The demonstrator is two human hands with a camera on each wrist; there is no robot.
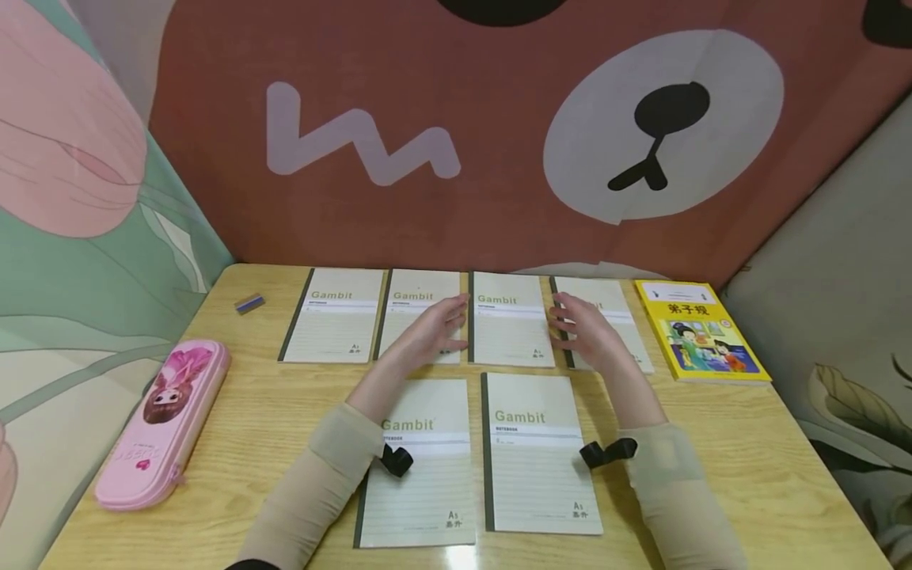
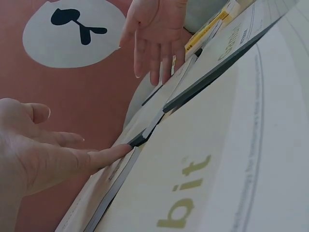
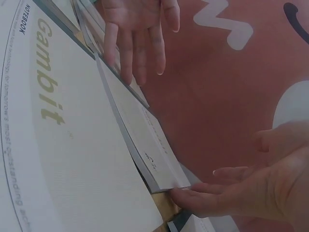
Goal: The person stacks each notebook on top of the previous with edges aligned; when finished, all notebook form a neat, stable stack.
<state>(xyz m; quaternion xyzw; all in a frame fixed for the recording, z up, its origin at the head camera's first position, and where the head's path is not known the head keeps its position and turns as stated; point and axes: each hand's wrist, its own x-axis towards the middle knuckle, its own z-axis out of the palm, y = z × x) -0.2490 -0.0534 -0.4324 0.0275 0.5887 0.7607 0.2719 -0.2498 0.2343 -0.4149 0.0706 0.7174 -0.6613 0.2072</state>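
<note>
Several cream Gambit notebooks with dark spines lie in a back row on the wooden table. One back-row notebook (image 1: 511, 324) lies between my two hands. At its spine side, my left hand (image 1: 435, 328) has its fingers extended, overlapping the neighbouring notebook (image 1: 406, 317). My right hand (image 1: 586, 326) is at its other side, over the rightmost notebook (image 1: 627, 317), fingers loosely straight. In the left wrist view a left fingertip (image 2: 120, 152) is right at a dark spine. In the right wrist view, right fingertips (image 3: 186, 197) meet a notebook's corner. Neither hand grips anything.
Two more notebooks, a left one (image 1: 427, 491) and a right one (image 1: 537, 475), lie in front under the forearms. A yellow picture book (image 1: 705, 332) is at the right. To the left are a pink pencil case (image 1: 164, 427) and a small eraser (image 1: 249, 303). A fabric-covered wall (image 1: 499, 198) borders the back.
</note>
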